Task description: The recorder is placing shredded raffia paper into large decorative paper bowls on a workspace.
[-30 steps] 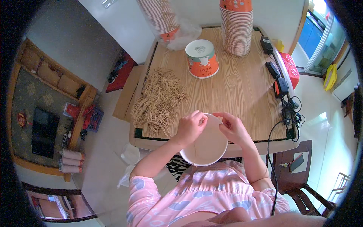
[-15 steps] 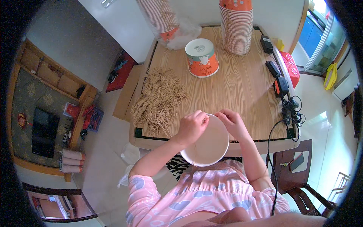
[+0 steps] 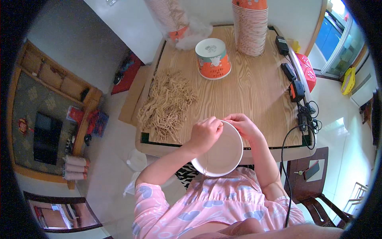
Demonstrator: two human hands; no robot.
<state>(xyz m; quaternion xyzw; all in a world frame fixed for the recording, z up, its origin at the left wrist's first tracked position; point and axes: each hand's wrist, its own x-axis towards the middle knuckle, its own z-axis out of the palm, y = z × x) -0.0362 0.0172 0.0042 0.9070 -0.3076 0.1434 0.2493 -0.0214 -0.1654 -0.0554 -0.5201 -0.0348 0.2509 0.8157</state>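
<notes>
A white-lined paper bucket (image 3: 221, 153) is tipped with its open mouth toward me, between my lap and the table's front edge. At its far rim my left hand (image 3: 205, 134) is closed, the fingertips pinched at the edge; whether a cord is in them is too small to tell. Close beside it, my right hand (image 3: 243, 126) grips the same rim, fingers on the outer side. A thin tan cord (image 3: 205, 171) shows at the near rim. On the table left of my hands lies a loose heap of tan cords (image 3: 167, 105).
An orange and green printed bucket (image 3: 213, 59) stands upside down on the wooden table (image 3: 250, 95). Tall bucket stacks (image 3: 250, 30) rise at the back, one partly in clear plastic (image 3: 195, 34). Black adapters and cables (image 3: 303, 115) line the right edge. A wooden chair (image 3: 306, 179) holds a phone.
The bucket and both hands have shifted slightly right. My right fingers have moved in closer to the left ones along the rim.
</notes>
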